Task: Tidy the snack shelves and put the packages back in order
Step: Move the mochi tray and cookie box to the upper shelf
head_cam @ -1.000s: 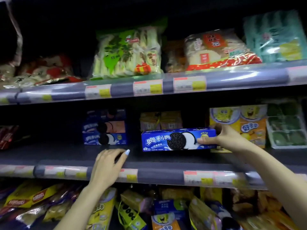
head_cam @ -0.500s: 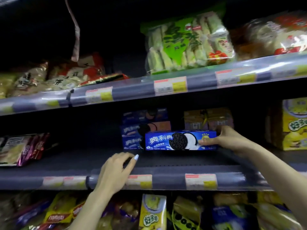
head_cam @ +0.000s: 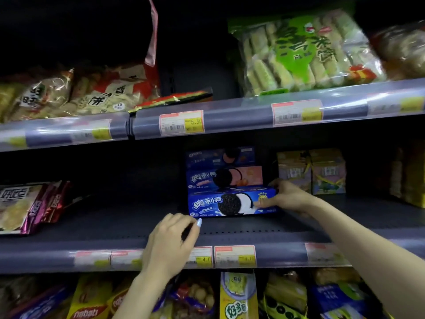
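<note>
A blue cookie box (head_cam: pixel 232 202) was held at its right end by the right hand (head_cam: pixel 288 197), the thumb laid across the front face and the fingers curled over the top and back edge. The box lay lengthwise on the middle shelf (head_cam: pixel 230 229), its front face turned outward, and it stood directly in front of a stack of blue cookie boxes (head_cam: pixel 222 171) rising behind and above the grip; whether the held box touched that stack could not be told. Just behind the gripping hand, to its right, two pale wrapped boxes with yellow ribbon (head_cam: pixel 311 172) were seen side by side. Below and to the left of the grip, the left hand (head_cam: pixel 171 246) was rested on the front lip of the same shelf with fingers loosely curled and nothing held, partly covering a price label (head_cam: pixel 202 257). Far to the left of the grip, purple-edged snack bags (head_cam: pixel 25 207) were laid on the shelf. Above the grip, on the upper shelf (head_cam: pixel 230 116), a green bag of rice crackers (head_cam: pixel 301 52) was leaned upright, with flatter cracker bags (head_cam: pixel 76 93) further left. Beneath the grip, yellow and blue packets (head_cam: pixel 238 295) were crowded on the lower shelf.
</note>
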Demonstrator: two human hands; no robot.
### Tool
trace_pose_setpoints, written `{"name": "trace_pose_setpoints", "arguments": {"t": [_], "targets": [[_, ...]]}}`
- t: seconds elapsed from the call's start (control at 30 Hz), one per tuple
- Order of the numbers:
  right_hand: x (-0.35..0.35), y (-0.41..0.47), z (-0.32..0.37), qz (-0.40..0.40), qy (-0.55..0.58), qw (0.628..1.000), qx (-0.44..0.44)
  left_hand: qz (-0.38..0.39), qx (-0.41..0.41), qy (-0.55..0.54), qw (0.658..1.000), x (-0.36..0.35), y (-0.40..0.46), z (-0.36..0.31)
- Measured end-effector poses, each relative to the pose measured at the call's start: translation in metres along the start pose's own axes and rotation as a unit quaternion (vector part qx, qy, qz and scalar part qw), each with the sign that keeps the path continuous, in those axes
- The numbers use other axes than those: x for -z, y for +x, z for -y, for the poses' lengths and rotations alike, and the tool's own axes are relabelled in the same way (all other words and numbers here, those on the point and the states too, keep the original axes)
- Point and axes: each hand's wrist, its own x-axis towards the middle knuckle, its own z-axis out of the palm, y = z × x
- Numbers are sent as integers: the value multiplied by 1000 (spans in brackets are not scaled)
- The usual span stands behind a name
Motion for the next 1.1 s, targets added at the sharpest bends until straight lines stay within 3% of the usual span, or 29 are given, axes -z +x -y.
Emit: {"name": "trace_pose_setpoints", "arguments": {"t": [0.1, 0.37, 1.1], "targets": [[-10, 6, 4, -14, -69, 998, 1, -4, 1, -4, 1000, -1, 0, 1], [-21, 14, 14, -48, -126, 991, 7, -22, 5, -9, 1000, -2, -2, -1], [-30, 10, 17, -63, -164, 984, 12, -14, 6, -13, 1000, 1, -1, -4]]}}
